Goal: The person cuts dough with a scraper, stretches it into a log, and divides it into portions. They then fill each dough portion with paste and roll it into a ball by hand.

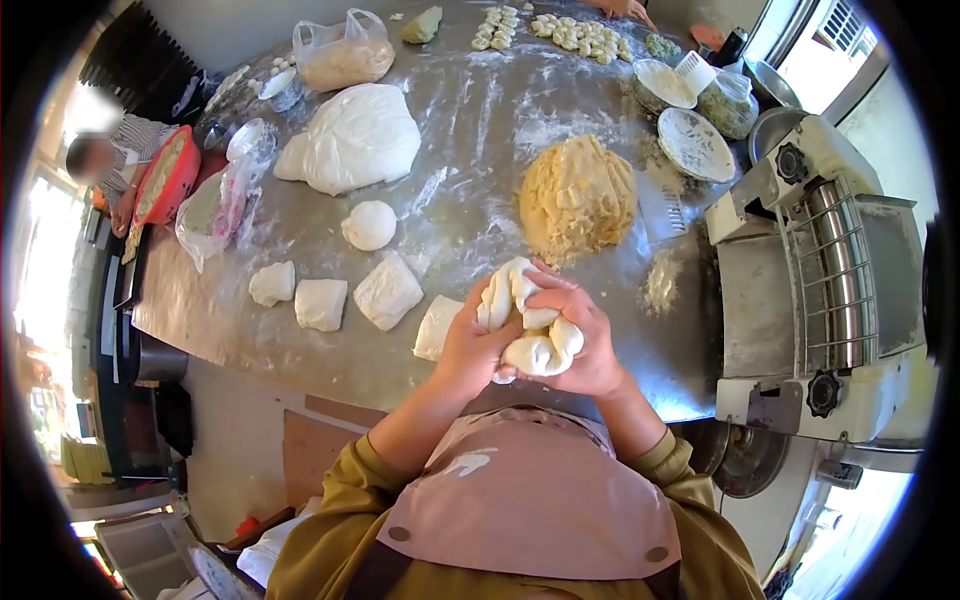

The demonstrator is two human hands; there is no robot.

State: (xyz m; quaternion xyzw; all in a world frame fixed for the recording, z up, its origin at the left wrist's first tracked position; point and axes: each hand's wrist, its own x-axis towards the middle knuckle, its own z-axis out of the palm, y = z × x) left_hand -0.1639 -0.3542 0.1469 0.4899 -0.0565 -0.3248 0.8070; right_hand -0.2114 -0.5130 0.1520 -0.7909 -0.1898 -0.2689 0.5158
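Between my two hands, above the near edge of the metal table, is a lump of white dough (543, 345), folded and twisted. My left hand (467, 350) grips its left side with the thumb pressed in. My right hand (590, 340) curls round the right side. Partly behind my left hand lies a piece of dough (434, 330). Farther left sit a larger cut piece (388, 291), a squarish piece (321, 304) and a small piece (272, 284). A round dough ball (369, 225) rests behind them. Just beyond my hands stands a big yellow crumbly mound (577, 197).
A large white dough mass (355, 140) lies at the back left of the floured table (470, 130). A roller machine (835, 280) stands at the right edge. A red basin (168, 178) is by another person at left. Small shaped pieces (580, 38) and another person's hand (625, 10) are at the back.
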